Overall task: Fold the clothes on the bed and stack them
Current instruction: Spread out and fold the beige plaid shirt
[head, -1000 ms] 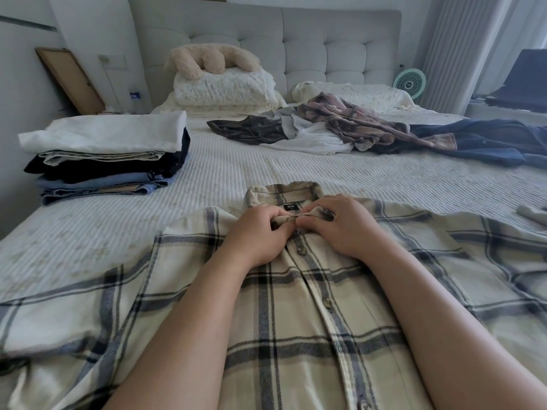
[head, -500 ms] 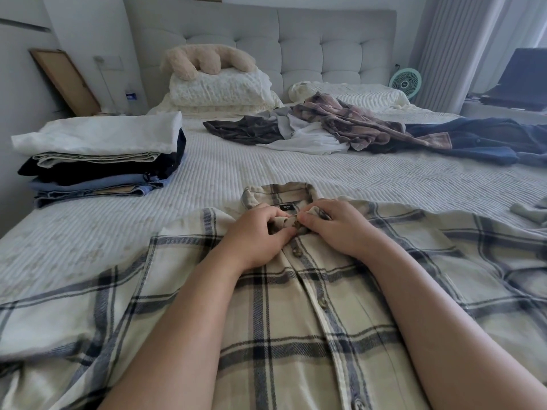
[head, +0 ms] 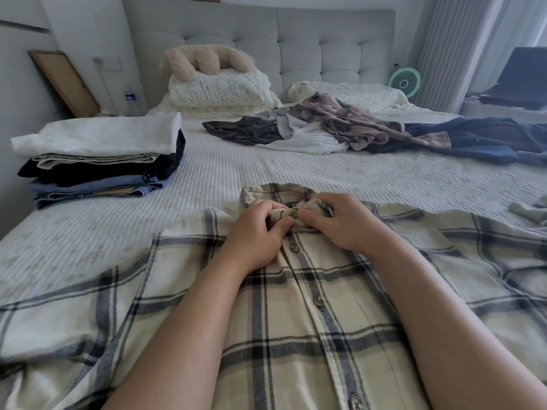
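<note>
Both thumbs have closed in: left hand [head: 257, 232] and right hand [head: 340, 221] pinch the plaid shirt [head: 310, 306] collar between them.

Soft daylight spills in from the curtains [head: 485, 39] at upper right; shadows stay faint, my view bows at the edges, slightly blurred.

1. The left hand [head: 257, 232] was bare, with no ring or glove.
2. The right hand [head: 344, 221] was likewise bare.
3. Both forearms showed no sleeve, watch or band.
</note>
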